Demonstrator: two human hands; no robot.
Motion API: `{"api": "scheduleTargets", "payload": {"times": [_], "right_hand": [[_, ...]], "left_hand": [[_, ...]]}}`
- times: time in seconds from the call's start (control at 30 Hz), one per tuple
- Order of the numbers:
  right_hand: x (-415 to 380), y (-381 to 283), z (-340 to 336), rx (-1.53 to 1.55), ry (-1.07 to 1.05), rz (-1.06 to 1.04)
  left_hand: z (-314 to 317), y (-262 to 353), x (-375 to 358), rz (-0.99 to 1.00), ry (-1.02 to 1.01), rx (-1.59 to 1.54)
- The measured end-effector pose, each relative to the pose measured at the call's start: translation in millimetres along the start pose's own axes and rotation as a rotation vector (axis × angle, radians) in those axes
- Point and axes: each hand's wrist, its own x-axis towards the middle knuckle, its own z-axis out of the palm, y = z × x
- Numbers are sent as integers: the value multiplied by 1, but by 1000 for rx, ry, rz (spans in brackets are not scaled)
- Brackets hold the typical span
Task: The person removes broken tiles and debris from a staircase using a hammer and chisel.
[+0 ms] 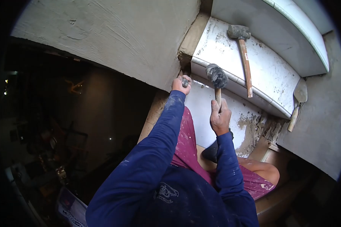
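Note:
My left hand is closed round what looks like a chisel. Only its round, worn butt end shows clearly; the working end points into a broken gap at the corner of the wall and the tiled step. In my right hand is a mallet, gripped by its pale wooden handle. Its dark, worn head is raised to the right of the chisel, apart from it, in front of the step's edge.
A sledgehammer lies on the white tiled step. A trowel rests at the step's right end by the grey wall. Broken mortar marks the lower tile. At left, the plastered wall borders a dark drop.

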Motion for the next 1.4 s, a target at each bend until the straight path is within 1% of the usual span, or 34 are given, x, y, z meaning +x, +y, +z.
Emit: {"api": "scheduleTargets", "payload": {"times": [0.03, 0.07, 0.1, 0.17, 0.2, 0.3, 0.33, 0.37, 0.43, 0.5, 0.53, 0.6, 0.63, 0.67, 0.77, 0.8, 0.83, 0.87, 0.9, 0.93, 0.97, 1.03, 1.07, 1.1, 1.13, 1.17, 1.2, 1.23, 1.27, 1.3, 1.33, 1.37, 1.4], "right_hand": [[0, -5, 3, 15, 7, -25], [-2, -4, 10, 65, 15, -40], [-3, 1, 23, 121, 33, -70], [-5, 25, 50, 58, 9, -105], [1, 39, 55, -207, -238, 103], [-4, 49, 54, -134, -126, 40], [-9, 32, 47, -51, -41, 26], [-16, 25, 40, -43, -63, 42], [-8, 17, 27, -23, -76, 46], [-3, 14, 20, -42, -69, 6], [-1, 12, 17, -40, -66, 0], [2, 8, 14, -27, -54, -28], [3, 5, 13, -8, -44, -42], [3, 1, 13, 13, -31, -56], [-3, 0, 21, 148, 9, -122], [-7, 7, 27, 204, 22, -149], [-12, 19, 36, 257, -36, -128], [-13, 30, 47, 127, -7, -179], [-12, 26, 56, -2, 24, -227], [-8, 34, 54, -121, -264, 62], [-11, 41, 53, -113, -226, 64], [-10, 27, 47, -97, -151, 64], [-13, 17, 47, 1, -57, -2], [-17, 17, 51, -3, -52, -64], [-13, 16, 58, -1, -33, -140], [-9, 17, 61, -1, -10, -219], [1, 25, 61, -206, -255, -7], [-2, 31, 56, -180, -219, 3], [-2, 36, 51, -154, -183, 4], [0, 25, 46, -127, -153, 4], [-6, 11, 37, -55, -116, 39], [-9, 6, 32, 2, -67, -12], [-9, 4, 27, -9, -88, 9]], "left_hand": [[2, 7, 11, -27, 12, -119], [2, 11, 22, -37, -6, -173], [-3, 13, 28, -48, -6, -186], [-13, 15, 34, -73, -9, -214], [-17, 14, 35, -86, -14, -228], [-19, 14, 39, -123, -35, -280], [-24, 13, 29, -84, -27, -180], [-37, 6, 15, -44, -5, -83], [-25, -15, -13, 24, 1, 128], [-18, -31, -28, 81, 10, 342], [-19, -32, -29, 87, -98, 285], [-21, -22, -6, 58, -103, 163], [-10, -17, -5, 45, -110, 107], [2, -19, -4, 12, 7, -95], [15, -19, 0, 1, 46, -242], [18, -16, 1, 26, 48, -252], [22, -14, -3, 15, 44, -250], [26, -11, -7, 2, 41, -245], [28, -8, -11, -12, 39, -239], [14, 1, 2, -45, -22, -207], [1, 7, 17, -79, -83, -174], [16, 9, 27, -47, -76, -220], [12, 8, 27, -30, -50, -249], [7, 5, 22, -13, -23, -277], [17, 2, 13, 18, 35, -279], [18, 1, 16, -22, 64, -270], [16, 1, 21, -60, 92, -263], [9, 2, 24, -95, 128, -257], [6, 1, 28, -77, 92, -200], [0, -2, 26, -55, 59, -148], [-18, -11, 17, -32, 44, -101], [-36, -23, 7, -13, 32, -48], [-50, -34, -2, -1, 13, 15]]}}
